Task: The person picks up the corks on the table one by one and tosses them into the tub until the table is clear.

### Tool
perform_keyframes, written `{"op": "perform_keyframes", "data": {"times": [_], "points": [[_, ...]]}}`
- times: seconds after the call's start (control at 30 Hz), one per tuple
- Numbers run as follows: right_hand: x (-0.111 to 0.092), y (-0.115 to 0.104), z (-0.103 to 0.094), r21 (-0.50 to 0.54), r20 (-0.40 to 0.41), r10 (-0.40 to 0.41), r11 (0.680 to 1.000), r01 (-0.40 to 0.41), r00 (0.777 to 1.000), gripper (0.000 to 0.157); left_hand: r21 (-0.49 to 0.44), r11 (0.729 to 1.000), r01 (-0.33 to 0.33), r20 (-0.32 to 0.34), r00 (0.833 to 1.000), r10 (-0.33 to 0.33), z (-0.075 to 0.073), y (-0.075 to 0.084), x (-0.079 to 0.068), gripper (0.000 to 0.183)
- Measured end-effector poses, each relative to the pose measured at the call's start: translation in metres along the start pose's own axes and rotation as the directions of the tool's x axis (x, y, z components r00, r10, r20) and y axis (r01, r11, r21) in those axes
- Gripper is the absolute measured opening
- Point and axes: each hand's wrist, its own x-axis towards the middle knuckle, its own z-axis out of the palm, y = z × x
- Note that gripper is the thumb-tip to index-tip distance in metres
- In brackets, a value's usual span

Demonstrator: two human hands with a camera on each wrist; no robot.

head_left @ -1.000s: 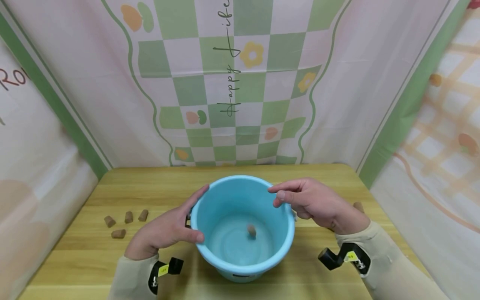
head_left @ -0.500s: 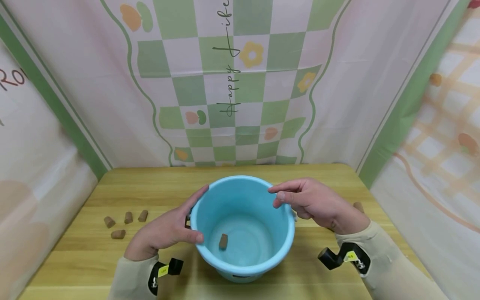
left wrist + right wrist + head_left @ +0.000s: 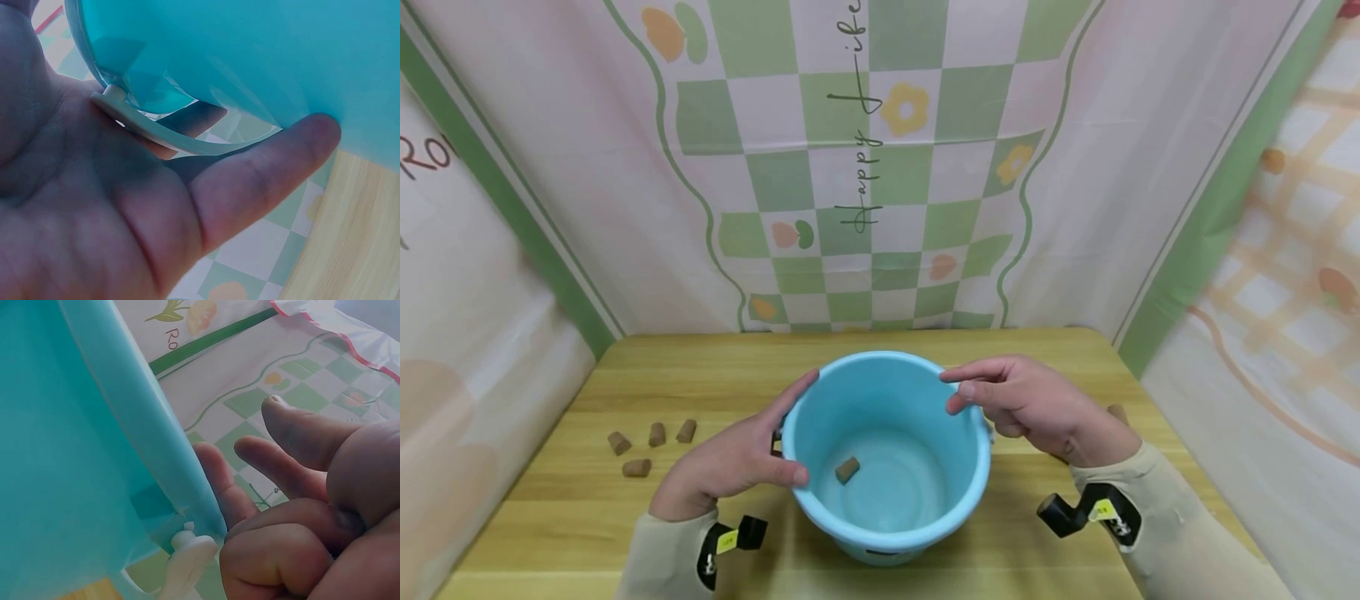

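Blue bucket: 1, upright on the wooden table, with a pale handle at its side.
Brown cork: 1, lying on the bucket floor, left of centre.
Loose corks: 4, on the table to the left; at least 1 further cork just beyond the right wrist, partly hidden.
Left hand: thumb and fingers spread, bracing the bucket's left side.
Right hand: at the right rim, fingers loosely bent, nothing in them (contact with the rim cannot be told).
Handling notes, by judgement: corks are probably best let go low, over the middle, to limit rolling. Light, steady bracing should suffice. The right forearm would do well to lift clear of the nearby cork.
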Motion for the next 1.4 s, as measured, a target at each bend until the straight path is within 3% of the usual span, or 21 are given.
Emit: {"op": "perform_keyframes", "data": {"times": [0.2, 0.33, 0.47, 0.67, 0.83, 0.97, 1.1, 1.23, 1.4], "points": [[-0.002, 0.006, -0.009, 0.161, 0.093, -0.061, 0.986, 0.046, 0.994, 0.037, -0.007, 1.000, -0.007, 0.006, 1.000, 0.007, 0.000, -0.001, 0.000, 0.102], [-0.006, 0.009, -0.021, 0.292, 0.159, -0.153, 0.951, 0.102, 0.975, 0.033, -0.010, 1.000, 0.006, -0.003, 1.000, -0.006, 0.000, -0.001, -0.001, 0.102], [-0.012, 0.011, -0.037, 0.391, 0.154, -0.220, 0.909, 0.145, 0.963, 0.034, -0.009, 1.000, 0.011, -0.011, 1.000, -0.011, 0.001, -0.001, 0.000, 0.102], [-0.023, 0.014, -0.063, 0.423, 0.142, -0.280, 0.884, 0.198, 0.949, 0.041, -0.010, 1.000, 0.012, -0.003, 1.000, -0.012, 0.001, 0.001, 0.000, 0.102], [-0.033, 0.021, -0.087, 0.424, 0.185, -0.267, 0.890, 0.168, 0.946, 0.049, -0.002, 1.000, 0.012, -0.007, 1.000, -0.012, 0.001, 0.001, 0.000, 0.102], [-0.043, 0.025, -0.100, 0.333, 0.132, -0.216, 0.929, 0.162, 0.967, 0.047, -0.004, 1.000, 0.023, -0.013, 1.000, -0.023, 0.000, 0.001, 0.000, 0.101], [-0.052, 0.030, -0.107, 0.254, -0.014, -0.174, 0.952, 0.171, 0.985, 0.045, -0.014, 1.000, 0.025, -0.010, 1.000, -0.025, 0.000, 0.001, 0.000, 0.101], [-0.059, 0.033, -0.111, 0.221, -0.200, -0.113, 0.963, 0.157, 0.973, 0.040, -0.015, 1.000, 0.024, -0.007, 1.000, -0.024, 0.000, 0.002, 0.001, 0.101], [-0.067, 0.039, -0.121, 0.237, -0.262, -0.110, 0.956, 0.174, 0.959, 0.044, -0.013, 1.000, 0.029, -0.010, 1.000, -0.029, 0.001, 0.003, 0.000, 0.101]]}}
